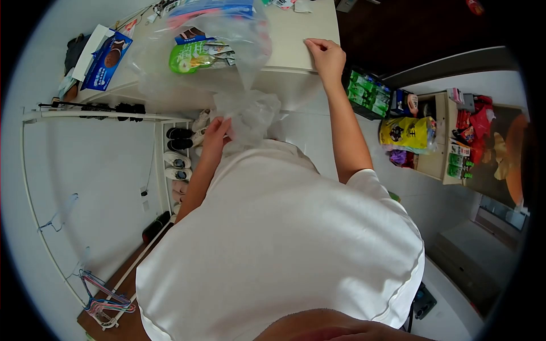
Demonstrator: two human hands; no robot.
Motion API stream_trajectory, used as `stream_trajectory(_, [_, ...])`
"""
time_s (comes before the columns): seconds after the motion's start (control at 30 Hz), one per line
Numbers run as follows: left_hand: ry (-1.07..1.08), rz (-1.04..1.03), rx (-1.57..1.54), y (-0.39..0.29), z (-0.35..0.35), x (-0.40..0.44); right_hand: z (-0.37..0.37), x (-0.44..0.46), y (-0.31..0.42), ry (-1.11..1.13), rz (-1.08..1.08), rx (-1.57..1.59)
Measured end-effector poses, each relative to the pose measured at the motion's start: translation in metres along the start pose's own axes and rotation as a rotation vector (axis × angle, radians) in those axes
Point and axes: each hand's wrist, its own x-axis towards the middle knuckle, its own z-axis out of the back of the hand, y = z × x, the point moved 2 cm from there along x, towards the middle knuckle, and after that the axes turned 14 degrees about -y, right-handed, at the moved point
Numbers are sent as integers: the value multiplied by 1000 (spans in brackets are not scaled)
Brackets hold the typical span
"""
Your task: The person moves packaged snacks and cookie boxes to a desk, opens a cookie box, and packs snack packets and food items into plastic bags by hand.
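Note:
A clear plastic bag (250, 116) hangs over the front edge of the white table, its crumpled lower end close to my body. My left hand (216, 134) is closed on that lower end. Through the plastic on the tabletop show a green snack pouch (190, 57), a dark blue packet (190, 36) and some small sachets (220, 52). My right hand (329, 57) is off to the right, above the table's front corner, with thumb and fingers pinched together. Anything between those fingertips is too small to make out.
A blue cookie box (107, 59) lies on the left of the table (296, 34). Below stands a shoe rack with several shoes (179, 161). To the left is a white clothes rail (28, 193) with hangers (108, 298). Green bottles (368, 95) and a yellow bag (405, 133) are at right.

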Motion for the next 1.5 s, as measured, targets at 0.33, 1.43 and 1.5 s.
stream_trajectory(0.33, [-14,-29,10,-6,-17,-9,2,6,3,148,-140,-48])
stream_trajectory(1.43, [-40,-29,-31,11,-1,-11,8,2,9,152,-102,73])
stream_trajectory(1.5, [-46,-22,-30,14,-1,-8,8,1,9,92,-174,58])
